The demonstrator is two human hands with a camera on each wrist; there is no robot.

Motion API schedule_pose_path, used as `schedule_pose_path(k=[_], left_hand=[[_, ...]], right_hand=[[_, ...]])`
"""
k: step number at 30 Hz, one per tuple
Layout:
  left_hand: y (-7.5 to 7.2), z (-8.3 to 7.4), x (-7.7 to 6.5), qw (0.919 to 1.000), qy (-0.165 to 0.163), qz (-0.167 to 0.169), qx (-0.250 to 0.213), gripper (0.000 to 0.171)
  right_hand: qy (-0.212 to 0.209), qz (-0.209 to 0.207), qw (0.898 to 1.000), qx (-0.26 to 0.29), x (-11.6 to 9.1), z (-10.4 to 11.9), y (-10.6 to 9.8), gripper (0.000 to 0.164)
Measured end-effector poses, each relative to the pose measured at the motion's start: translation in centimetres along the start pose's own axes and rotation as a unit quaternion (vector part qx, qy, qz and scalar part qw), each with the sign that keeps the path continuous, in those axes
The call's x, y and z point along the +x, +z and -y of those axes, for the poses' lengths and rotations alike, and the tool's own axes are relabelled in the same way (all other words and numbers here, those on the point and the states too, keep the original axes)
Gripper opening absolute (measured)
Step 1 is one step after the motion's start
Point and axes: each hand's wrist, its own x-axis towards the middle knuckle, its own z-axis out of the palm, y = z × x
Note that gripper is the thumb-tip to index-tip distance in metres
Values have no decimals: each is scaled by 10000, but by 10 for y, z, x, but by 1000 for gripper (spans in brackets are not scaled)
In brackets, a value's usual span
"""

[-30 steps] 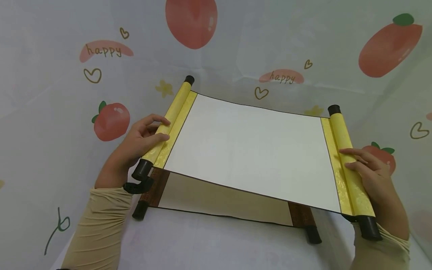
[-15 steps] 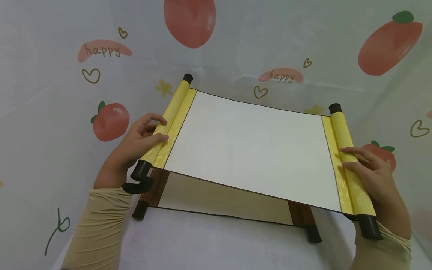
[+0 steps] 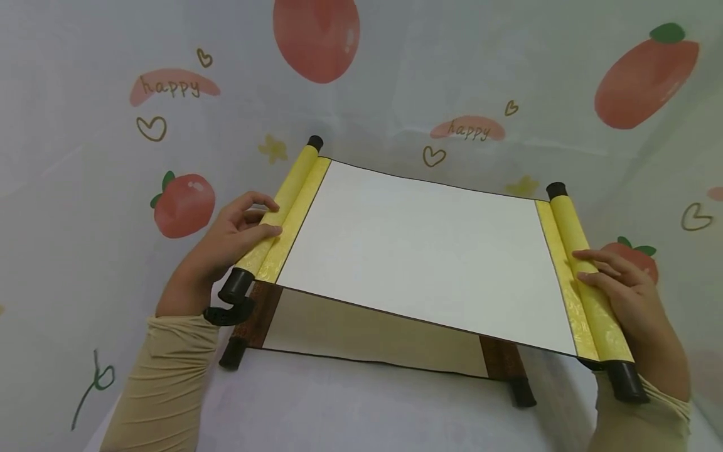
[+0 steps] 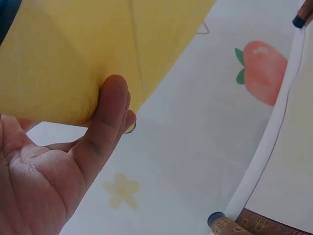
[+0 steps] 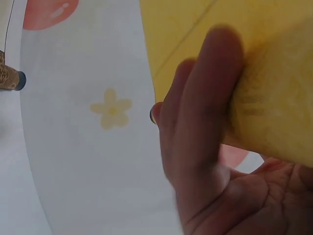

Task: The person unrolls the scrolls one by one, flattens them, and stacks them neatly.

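A yellow-edged scroll (image 3: 429,257) with a blank white sheet is spread between my two hands in the head view. My left hand (image 3: 228,235) grips its left roller (image 3: 290,182), thumb in front and fingers over the outer side. On the other side my right hand (image 3: 627,292) holds the right roller (image 3: 587,270); this end sits lower. Black caps finish both rollers. In the left wrist view, fingers (image 4: 107,117) curl against the yellow roll (image 4: 54,63). The right wrist view has fingers (image 5: 205,103) wrapped about the other yellow roll (image 5: 279,93).
Beneath the held scroll lies a second, brown-edged scroll (image 3: 373,333) on the white table cover (image 3: 350,408), its upper part hidden. A white backdrop (image 3: 384,94) with printed fruit, hearts and flowers rises behind. A black wrist strap (image 3: 228,312) circles the left wrist.
Both hands keep their hold on the yellow scroll. Its upper edge rises slightly, then dips a little lower by now. The brown-edged scroll stays in place.
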Motion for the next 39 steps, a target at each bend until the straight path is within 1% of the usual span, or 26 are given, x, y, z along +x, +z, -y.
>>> schedule_pose_path(k=[2, 4, 7, 12, 15, 19, 23, 26, 30, 33, 39], left_hand=[[1, 0, 0, 10000, -41, -8, 29, 31], [2, 0, 0, 9999, -76, -7, 75, 32], [3, -2, -2, 9998, -104, -18, 185, 33], [5, -3, -4, 9993, -155, 13, 330, 34], [7, 1, -5, 9990, -113, 85, 426, 34], [10, 6, -4, 9975, -14, 280, 645, 34], [14, 10, -2, 9957, -126, 521, 761, 34], [16, 13, -3, 9946, -333, 666, 717, 34], [18, 21, -7, 9930, -509, 800, 703, 36], [18, 27, -11, 9918, -508, 799, 854, 38], [19, 39, -19, 9887, -543, 751, 1179, 39]], right_hand=[[58, 92, 9999, 134, 0, -2, -1, 36], [141, 119, 9998, 124, 0, -4, -1, 35], [270, 199, 9994, -69, 2, -7, -2, 33], [238, 455, 9968, -605, 6, -12, -3, 34], [140, 510, 9925, -1101, 7, -15, -3, 35], [144, 522, 9852, -1629, 5, -19, -5, 35], [189, 505, 9771, -2056, 0, -25, -8, 34], [46, 509, 9725, -2272, -1, -31, -8, 34], [-133, 589, 9693, -2384, -1, -39, -3, 35], [-134, 696, 9657, -2500, 1, -46, 2, 36], [-42, 958, 9521, -2903, 7, -58, 13, 45]])
